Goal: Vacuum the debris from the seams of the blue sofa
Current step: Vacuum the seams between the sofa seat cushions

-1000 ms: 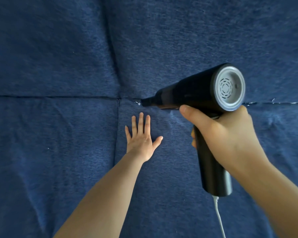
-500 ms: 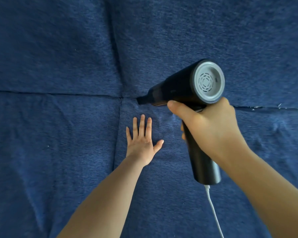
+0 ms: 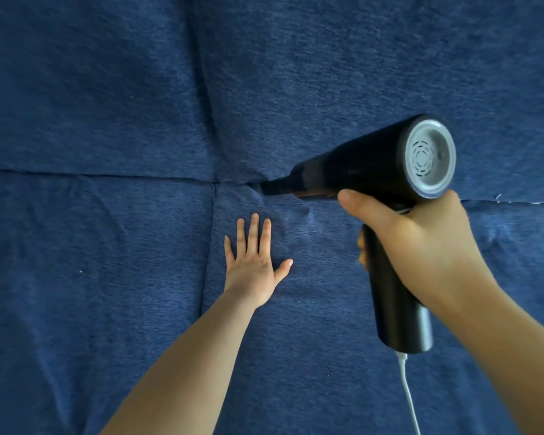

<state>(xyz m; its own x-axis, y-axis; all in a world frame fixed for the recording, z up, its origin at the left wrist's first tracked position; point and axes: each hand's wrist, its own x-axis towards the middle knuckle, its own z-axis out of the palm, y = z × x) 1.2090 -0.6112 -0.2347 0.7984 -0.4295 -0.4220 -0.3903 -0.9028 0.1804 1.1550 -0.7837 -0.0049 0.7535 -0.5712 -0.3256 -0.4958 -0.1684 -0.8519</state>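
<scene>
R hand, nearest the camera, has its fingers wrapped round the handle of the vacuum; a white cord hangs from the handle's base. L hand lies flat on the seat cushion, fingers straight and spread, pressing the fabric just below the nozzle. Vacuum's long axis runs right-to-left, roughly along the horiz. seam, nozzle tip sitting in it just right of where the vertical seams cross. Debris, white flecks, sits in the same seam far right, behind the vacuum body, i.e. opposite to where the nozzle points. My guess: next pass needs to go rightward along the seam, w/ R hand doing the travel.
</scene>
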